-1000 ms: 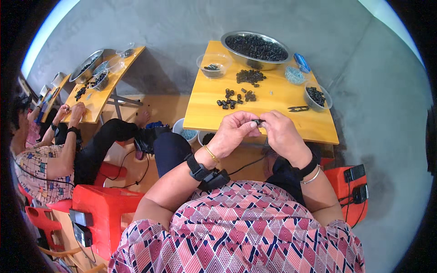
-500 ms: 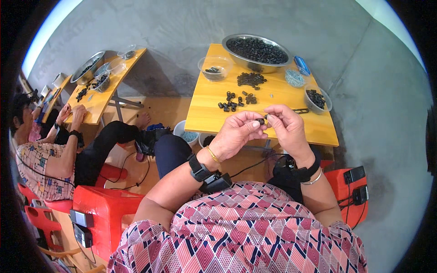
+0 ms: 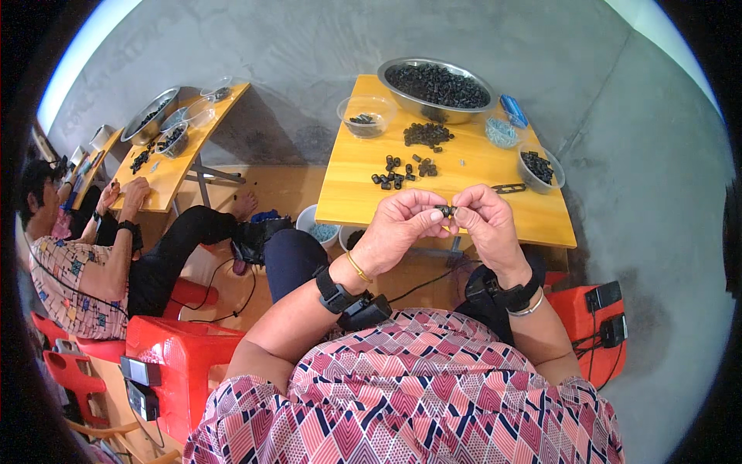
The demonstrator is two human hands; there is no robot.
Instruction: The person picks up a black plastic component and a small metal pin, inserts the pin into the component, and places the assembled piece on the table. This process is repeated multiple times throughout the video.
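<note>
Just over the near edge of the yellow desk (image 3: 352,189), a small black part (image 3: 445,209) is held up between two sets of fingertips, clear of the wood. The left hand (image 3: 398,226) pinches its left end between thumb and forefinger; the right hand (image 3: 491,226) grips the other end the same way, thumb toward the wearer. Whether it is one piece or two put together, I cannot tell, since the fingers cover much of it.

It looks light and stiff, probably hard plastic or rubber, so crushing seems unlikely. Its rounded, smooth-looking side might turn or slip under a loose pinch; the best hold is likely around the barrel near each end, with the thumb pads square to it. Loose black cylinders (image 3: 398,184) lie beyond the hands, with a denser dark pile (image 3: 427,134) behind them, and black snips (image 3: 508,188) rest to the right
</note>
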